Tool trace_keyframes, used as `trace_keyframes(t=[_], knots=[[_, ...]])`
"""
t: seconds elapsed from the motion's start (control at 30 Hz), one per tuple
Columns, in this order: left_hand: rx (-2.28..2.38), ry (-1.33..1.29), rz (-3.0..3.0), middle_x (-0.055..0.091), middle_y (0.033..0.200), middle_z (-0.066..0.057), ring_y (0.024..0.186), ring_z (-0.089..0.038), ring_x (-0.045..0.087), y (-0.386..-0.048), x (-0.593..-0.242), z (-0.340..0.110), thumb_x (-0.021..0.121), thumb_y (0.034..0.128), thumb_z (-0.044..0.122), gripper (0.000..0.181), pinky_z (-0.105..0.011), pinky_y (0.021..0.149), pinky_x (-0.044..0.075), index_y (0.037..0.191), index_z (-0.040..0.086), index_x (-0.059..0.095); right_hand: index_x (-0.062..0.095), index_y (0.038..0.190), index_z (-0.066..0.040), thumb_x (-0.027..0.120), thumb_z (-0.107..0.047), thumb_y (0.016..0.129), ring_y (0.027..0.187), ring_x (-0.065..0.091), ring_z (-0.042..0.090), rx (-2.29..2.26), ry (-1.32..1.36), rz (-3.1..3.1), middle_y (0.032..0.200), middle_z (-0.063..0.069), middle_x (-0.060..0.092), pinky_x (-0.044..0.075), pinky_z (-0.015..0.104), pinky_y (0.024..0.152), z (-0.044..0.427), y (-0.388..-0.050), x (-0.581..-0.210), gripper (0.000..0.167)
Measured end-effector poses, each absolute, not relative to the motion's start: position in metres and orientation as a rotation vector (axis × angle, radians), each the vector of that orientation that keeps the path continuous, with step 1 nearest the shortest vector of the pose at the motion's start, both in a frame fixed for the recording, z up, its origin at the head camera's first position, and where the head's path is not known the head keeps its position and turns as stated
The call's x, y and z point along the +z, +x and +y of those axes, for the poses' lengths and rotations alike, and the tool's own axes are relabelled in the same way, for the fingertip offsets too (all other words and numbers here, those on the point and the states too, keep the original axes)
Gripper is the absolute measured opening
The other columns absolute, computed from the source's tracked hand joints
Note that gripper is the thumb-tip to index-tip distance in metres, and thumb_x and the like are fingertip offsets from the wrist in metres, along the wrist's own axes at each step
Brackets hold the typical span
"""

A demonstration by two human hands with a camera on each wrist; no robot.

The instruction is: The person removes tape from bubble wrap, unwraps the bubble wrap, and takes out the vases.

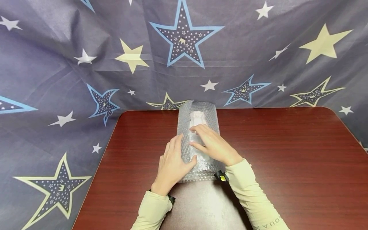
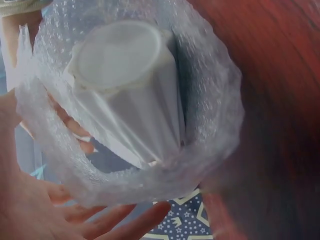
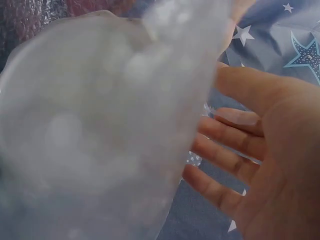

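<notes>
A white fluted vessel with a flat round base [image 2: 120, 55], vase-like in shape, lies inside a loose roll of bubble wrap [image 1: 184, 123]. Its pale body [image 1: 197, 117] shows on the wrap in the head view. Along the roll's left side my left hand [image 1: 172, 161] rests with fingers extended and thumb apart. My right hand [image 1: 215, 145] reaches over from the right, its fingertips touching the wrap on top. In the right wrist view the wrap's blurred film [image 3: 100, 110] hides the vessel, and the fingers [image 3: 225, 155] lie nearly straight against it.
The dark red wooden table [image 1: 287, 153] extends to both sides of the wrap. A grey cloth with stars [image 1: 184, 76] hangs behind the table and along its left side. Bubble wrap reaches the table's back edge.
</notes>
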State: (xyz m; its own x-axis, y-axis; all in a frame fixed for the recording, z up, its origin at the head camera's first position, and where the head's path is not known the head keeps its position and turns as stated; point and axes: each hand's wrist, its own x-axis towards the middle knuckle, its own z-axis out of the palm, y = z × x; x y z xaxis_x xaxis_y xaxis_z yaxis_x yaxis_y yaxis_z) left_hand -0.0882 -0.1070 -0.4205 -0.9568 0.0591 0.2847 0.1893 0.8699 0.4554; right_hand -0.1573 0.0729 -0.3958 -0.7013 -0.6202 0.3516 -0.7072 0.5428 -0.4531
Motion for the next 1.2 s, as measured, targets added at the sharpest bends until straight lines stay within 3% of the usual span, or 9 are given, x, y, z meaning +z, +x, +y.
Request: trace_keyframes(t=[0.33, 0.67, 0.87, 1.2], knots=[[-0.747, -0.161, -2.824, 0.046, 0.147, 0.003, 0.125, -0.024, 0.053, -0.089, -0.419, -0.116, 0.066, 0.0811, 0.049, 0.081, -0.052, 0.07, 0.053, 0.15, 0.019, 0.038, 0.062, 0.127, -0.003, 0.063, -0.027, 0.098, 0.119, 0.054, 0.021, 0.8, 1.145, -2.646, 0.124, 0.007, 0.062, 0.043, 0.036, 0.107, 0.074, -0.158, -0.394, 0.037], [-0.764, -0.158, -2.833, 0.047, 0.146, 0.003, 0.127, -0.024, 0.052, -0.09, -0.418, -0.122, 0.062, 0.087, 0.048, 0.07, -0.053, 0.072, 0.053, 0.149, 0.022, 0.041, 0.077, 0.102, -0.015, 0.067, -0.024, 0.095, 0.121, 0.052, 0.026, 0.712, 1.273, -2.568, 0.128, 0.009, 0.065, 0.039, 0.045, 0.107, 0.071, -0.159, -0.4, 0.015], [-0.76, -0.172, -2.825, 0.048, 0.146, 0.003, 0.127, -0.025, 0.053, -0.091, -0.418, -0.122, 0.061, 0.0878, 0.047, 0.068, -0.052, 0.072, 0.053, 0.148, 0.021, 0.043, 0.078, 0.093, -0.018, 0.068, -0.026, 0.095, 0.12, 0.053, 0.024, 0.691, 1.251, -2.581, 0.129, 0.006, 0.064, 0.041, 0.046, 0.104, 0.071, -0.157, -0.402, 0.012], [-0.744, -0.165, -2.831, 0.048, 0.145, 0.005, 0.127, -0.023, 0.053, -0.09, -0.418, -0.122, 0.061, 0.0883, 0.047, 0.066, -0.051, 0.073, 0.053, 0.147, 0.022, 0.044, 0.072, 0.092, -0.02, 0.065, -0.026, 0.097, 0.118, 0.053, 0.023, 0.689, 1.228, -2.591, 0.129, 0.006, 0.062, 0.043, 0.044, 0.101, 0.069, -0.156, -0.403, 0.01]])
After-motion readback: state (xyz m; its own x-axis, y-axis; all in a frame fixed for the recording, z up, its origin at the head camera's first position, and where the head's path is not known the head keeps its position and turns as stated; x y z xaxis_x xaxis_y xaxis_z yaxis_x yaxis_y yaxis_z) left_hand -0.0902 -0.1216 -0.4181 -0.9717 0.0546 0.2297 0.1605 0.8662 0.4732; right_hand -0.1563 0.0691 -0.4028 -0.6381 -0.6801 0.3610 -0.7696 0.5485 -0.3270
